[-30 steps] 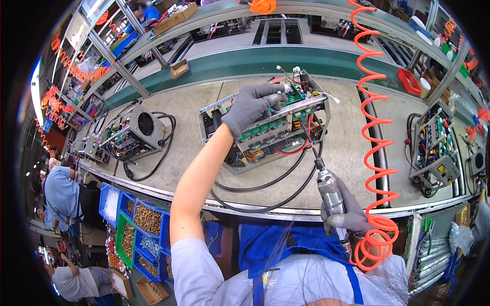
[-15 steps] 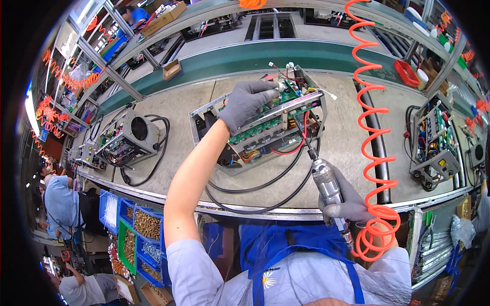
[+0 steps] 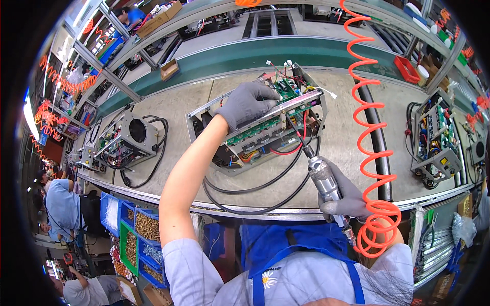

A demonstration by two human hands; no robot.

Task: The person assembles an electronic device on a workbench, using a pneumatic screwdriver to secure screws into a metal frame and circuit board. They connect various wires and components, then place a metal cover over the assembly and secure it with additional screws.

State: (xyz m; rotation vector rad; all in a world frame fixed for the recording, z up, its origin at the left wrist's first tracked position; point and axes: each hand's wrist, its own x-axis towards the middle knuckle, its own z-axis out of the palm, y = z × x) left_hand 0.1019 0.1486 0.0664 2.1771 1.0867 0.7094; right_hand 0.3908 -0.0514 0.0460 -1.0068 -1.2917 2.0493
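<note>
With the open metal chassis as the dial's centre, the desk gives its widest room at three to four o'clock, its surface stretching to a dark roller. An orange coiled hose hangs on that side. At nine o'clock a narrower stretch separates the chassis from a fan-fitted unit. Toward twelve, a thin strip of desk runs up to a green band; at six, a black cable loops out close to the metal front edge.

The chassis lies under the left hand, whose fingers bend over a green circuit board; I cannot tell whether they grip anything. From the right hand, the chassis sits at ten o'clock. That hand is wrapped around a power screwdriver, its bit slanting toward eleven across the chassis's near side.
</note>
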